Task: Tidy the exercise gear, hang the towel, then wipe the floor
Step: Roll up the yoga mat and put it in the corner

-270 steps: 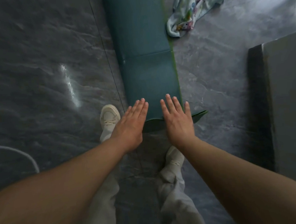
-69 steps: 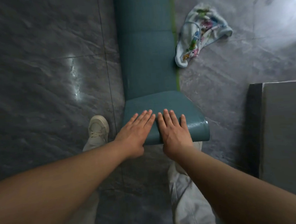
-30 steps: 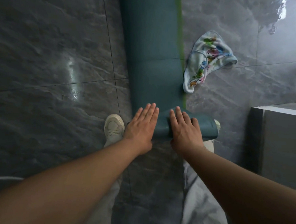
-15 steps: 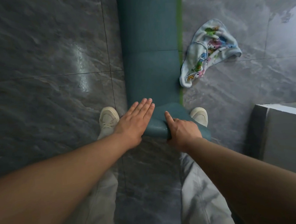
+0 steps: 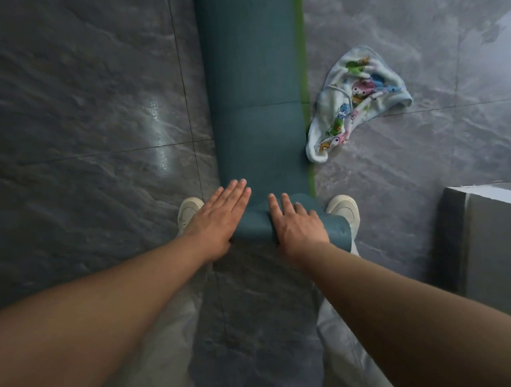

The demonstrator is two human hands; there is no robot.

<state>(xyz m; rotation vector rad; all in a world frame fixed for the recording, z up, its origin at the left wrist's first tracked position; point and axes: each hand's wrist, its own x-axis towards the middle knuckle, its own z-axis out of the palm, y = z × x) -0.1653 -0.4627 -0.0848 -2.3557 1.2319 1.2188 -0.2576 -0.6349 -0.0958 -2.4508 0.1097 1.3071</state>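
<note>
both palms flat on the half-rolled teal mat (image 5: 256, 133), left hand (image 5: 217, 218) fingers together, right hand (image 5: 298, 223) fingers slightly spread, cartoon towel (image 5: 353, 97) crumpled just beside it

both arms extended; left hand (image 5: 219, 215), right hand (image 5: 298, 223) flat, fingers straight.

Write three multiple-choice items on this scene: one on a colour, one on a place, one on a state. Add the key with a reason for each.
1. What colour is the top face of the long foam exercise mat?
A. red
B. teal
C. yellow
2. Where does the white cartoon-print towel lie?
A. on a chair
B. over a rail
C. on the grey marbled floor tiles, at the mat's right edge
3. The mat's near end is
A. rolled up
B. flat
C. cut off

Key:
1 B: its face is teal.
2 C: the towel lies crumpled on tile beside the mat.
3 A: the left hand and right hand press on a roll.
</note>
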